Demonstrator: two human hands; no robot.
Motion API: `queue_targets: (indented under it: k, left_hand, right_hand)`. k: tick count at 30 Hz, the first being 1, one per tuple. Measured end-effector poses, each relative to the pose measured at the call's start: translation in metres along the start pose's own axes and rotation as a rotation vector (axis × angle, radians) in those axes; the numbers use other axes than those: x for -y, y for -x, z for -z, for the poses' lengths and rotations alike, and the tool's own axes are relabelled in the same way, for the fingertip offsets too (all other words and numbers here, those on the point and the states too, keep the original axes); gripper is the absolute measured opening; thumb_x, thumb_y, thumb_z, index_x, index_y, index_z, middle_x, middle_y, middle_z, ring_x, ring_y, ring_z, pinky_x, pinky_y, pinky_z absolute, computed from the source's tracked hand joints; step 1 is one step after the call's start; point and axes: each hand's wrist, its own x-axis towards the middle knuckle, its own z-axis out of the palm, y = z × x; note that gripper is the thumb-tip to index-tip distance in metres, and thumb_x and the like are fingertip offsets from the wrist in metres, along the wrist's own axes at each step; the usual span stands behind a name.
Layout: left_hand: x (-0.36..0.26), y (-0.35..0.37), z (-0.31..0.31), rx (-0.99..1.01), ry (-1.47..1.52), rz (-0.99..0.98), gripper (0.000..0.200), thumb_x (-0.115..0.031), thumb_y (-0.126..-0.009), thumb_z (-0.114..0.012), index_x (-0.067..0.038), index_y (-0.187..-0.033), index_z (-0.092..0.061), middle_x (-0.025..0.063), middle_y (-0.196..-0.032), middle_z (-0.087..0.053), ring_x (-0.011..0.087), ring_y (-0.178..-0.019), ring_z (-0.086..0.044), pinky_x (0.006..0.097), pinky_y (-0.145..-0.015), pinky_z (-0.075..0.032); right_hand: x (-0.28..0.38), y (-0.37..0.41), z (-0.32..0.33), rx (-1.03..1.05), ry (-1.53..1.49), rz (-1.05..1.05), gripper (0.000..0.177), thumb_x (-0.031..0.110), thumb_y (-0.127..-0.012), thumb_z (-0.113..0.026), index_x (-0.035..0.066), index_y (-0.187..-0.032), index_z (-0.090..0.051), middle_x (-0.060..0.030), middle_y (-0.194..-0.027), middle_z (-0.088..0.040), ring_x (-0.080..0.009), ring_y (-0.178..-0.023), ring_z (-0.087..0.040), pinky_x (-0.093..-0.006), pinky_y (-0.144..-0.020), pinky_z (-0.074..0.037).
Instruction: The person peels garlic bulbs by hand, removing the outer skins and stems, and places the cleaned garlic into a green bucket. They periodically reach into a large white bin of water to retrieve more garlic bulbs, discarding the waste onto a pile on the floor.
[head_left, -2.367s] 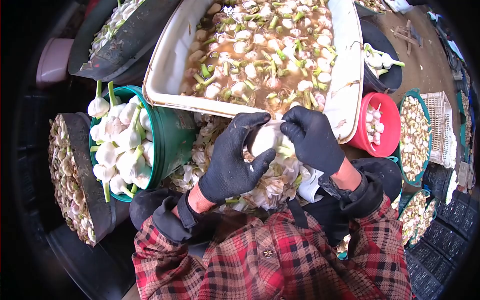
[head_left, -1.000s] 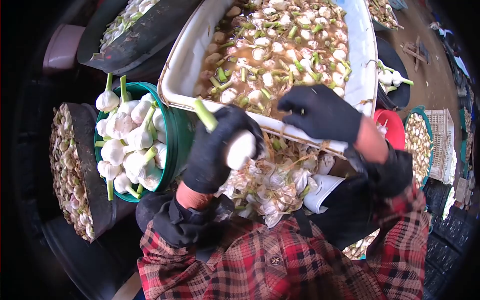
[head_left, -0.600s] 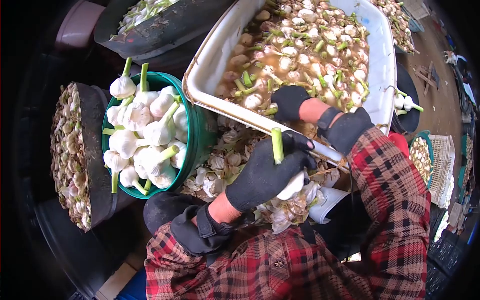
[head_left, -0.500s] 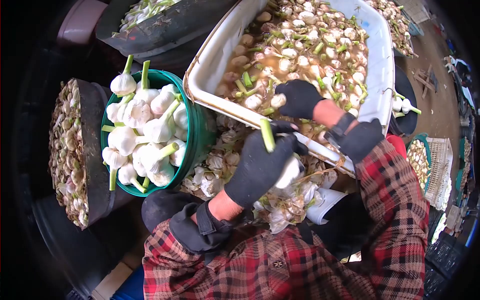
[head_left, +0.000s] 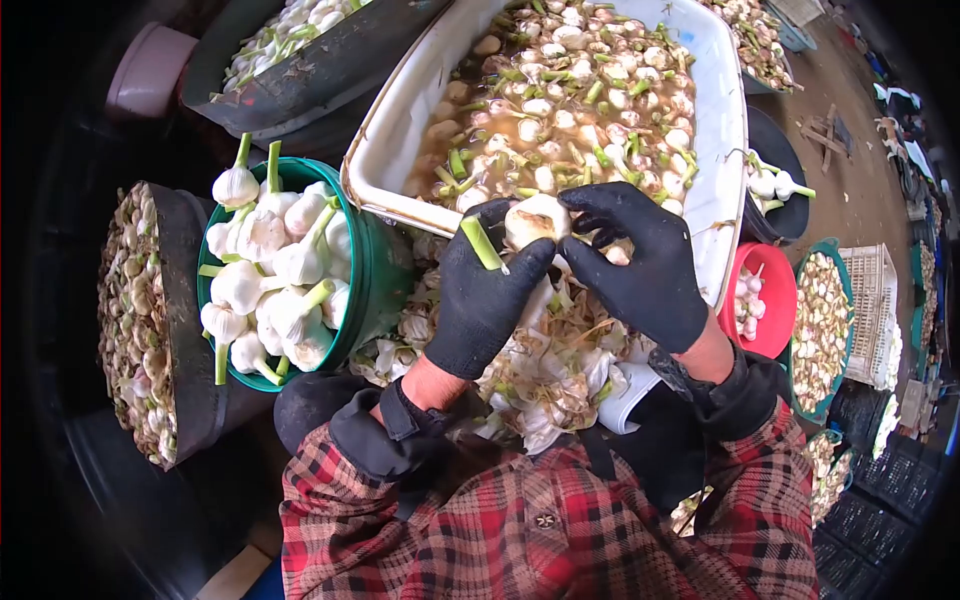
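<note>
In front of me a garlic bulb (head_left: 537,222) with a brownish patch is held near the rim of the white tub. My left hand (head_left: 487,300), in a black glove, is closed round it from the left. A cut green stem (head_left: 482,243) sticks out between its fingers. My right hand (head_left: 645,270), also gloved, pinches the bulb's right side with thumb and fingertips. Below both hands lies a heap of papery garlic skins (head_left: 550,375). The white tub (head_left: 400,203) just beyond holds brown water with many garlic bulbs (head_left: 560,115) in it.
At left stands a green bucket (head_left: 375,290) piled with clean white garlic (head_left: 262,235). Beside it is a dark container of unpeeled garlic (head_left: 135,320). On the right are a red bucket (head_left: 775,325), a green-rimmed basket of garlic (head_left: 820,330) and a cream crate (head_left: 870,300).
My right hand has come back from the tub of water to my left hand, bringing a bulb. Both hands now meet at it, and the view has shifted slightly to the right.
</note>
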Motion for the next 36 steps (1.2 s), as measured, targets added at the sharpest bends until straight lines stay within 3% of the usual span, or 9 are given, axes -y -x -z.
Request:
queue_targets:
  k: [2,4,8,13,18,25,27,30,36]
  left_hand:
    - [0.003,0.001,0.002,-0.003,-0.059,-0.004,0.043,-0.013,-0.076,-0.073,0.003,-0.110,-0.055,0.0143,-0.100,-0.064,0.0217,-0.094,-0.062,0.0341,-0.083,-0.048]
    - [0.007,0.002,0.003,0.018,-0.202,-0.174,0.045,-0.008,-0.080,-0.070,0.004,-0.118,-0.051,0.0118,-0.106,-0.063,0.0163,-0.095,-0.061,0.0299,-0.084,-0.050]
    - [-0.002,0.004,0.000,0.003,-0.180,-0.115,0.045,-0.008,-0.078,-0.071,0.004,-0.118,-0.052,0.0119,-0.107,-0.062,0.0168,-0.099,-0.060,0.0305,-0.088,-0.048]
    - [0.001,0.005,-0.001,0.063,-0.254,-0.182,0.044,-0.008,-0.076,-0.072,0.002,-0.117,-0.056,0.0113,-0.110,-0.062,0.0179,-0.101,-0.059,0.0320,-0.089,-0.048]
    - [0.005,0.008,-0.002,0.032,-0.227,-0.208,0.045,-0.008,-0.076,-0.072,0.001,-0.116,-0.056,0.0119,-0.109,-0.062,0.0182,-0.099,-0.060,0.0321,-0.088,-0.048]
    - [0.011,0.004,0.000,0.070,-0.155,-0.041,0.044,-0.006,-0.077,-0.072,0.002,-0.116,-0.056,0.0111,-0.105,-0.065,0.0164,-0.095,-0.062,0.0298,-0.084,-0.050]
    - [0.015,0.002,0.001,0.063,-0.196,-0.057,0.043,-0.005,-0.077,-0.072,0.003,-0.116,-0.056,0.0115,-0.106,-0.065,0.0163,-0.095,-0.062,0.0297,-0.085,-0.050]
    - [0.011,0.003,0.000,0.067,-0.267,-0.125,0.041,-0.004,-0.078,-0.070,0.004,-0.116,-0.056,0.0119,-0.107,-0.065,0.0159,-0.096,-0.062,0.0293,-0.086,-0.049]
    - [0.014,0.005,-0.001,0.082,-0.381,-0.284,0.040,-0.003,-0.077,-0.071,0.002,-0.114,-0.058,0.0117,-0.106,-0.065,0.0166,-0.097,-0.062,0.0294,-0.086,-0.049]
  right_hand:
    - [0.002,0.000,-0.003,-0.044,0.074,-0.044,0.034,0.004,-0.074,-0.072,0.003,-0.106,-0.063,-0.0107,-0.091,-0.064,-0.0226,-0.075,-0.066,-0.0295,-0.064,-0.052]
    - [0.004,0.002,-0.006,-0.055,0.112,-0.040,0.032,0.005,-0.074,-0.072,0.004,-0.105,-0.064,-0.0105,-0.090,-0.063,-0.0231,-0.074,-0.066,-0.0301,-0.063,-0.052]
    - [0.005,0.003,-0.010,-0.069,0.231,0.010,0.028,0.006,-0.076,-0.071,0.006,-0.103,-0.065,-0.0100,-0.086,-0.062,-0.0254,-0.072,-0.064,-0.0326,-0.063,-0.052]
    - [-0.003,0.013,-0.012,-0.082,0.360,0.135,0.024,0.006,-0.078,-0.067,0.006,-0.102,-0.064,-0.0094,-0.086,-0.062,-0.0276,-0.074,-0.064,-0.0356,-0.062,-0.052]
    - [-0.006,0.010,-0.012,-0.128,0.407,0.229,0.014,0.003,-0.076,-0.065,0.005,-0.089,-0.061,-0.0090,-0.084,-0.060,-0.0285,-0.069,-0.062,-0.0366,-0.058,-0.049]
    - [-0.015,0.014,-0.010,-0.121,0.323,-0.020,0.011,0.003,-0.077,-0.064,0.004,-0.088,-0.061,-0.0111,-0.078,-0.060,-0.0300,-0.067,-0.062,-0.0361,-0.057,-0.049]
    - [-0.018,0.014,-0.008,-0.095,0.141,-0.086,0.009,0.003,-0.077,-0.064,0.003,-0.086,-0.062,-0.0121,-0.077,-0.061,-0.0297,-0.066,-0.062,-0.0354,-0.056,-0.049]
    - [-0.008,0.014,-0.004,-0.042,0.098,-0.155,0.008,0.003,-0.076,-0.066,0.003,-0.084,-0.064,-0.0120,-0.079,-0.062,-0.0292,-0.065,-0.063,-0.0344,-0.056,-0.049]
    - [-0.011,0.020,-0.007,-0.059,0.313,-0.003,0.006,0.006,-0.076,-0.066,0.005,-0.080,-0.062,-0.0102,-0.076,-0.060,-0.0298,-0.064,-0.062,-0.0363,-0.055,-0.049]
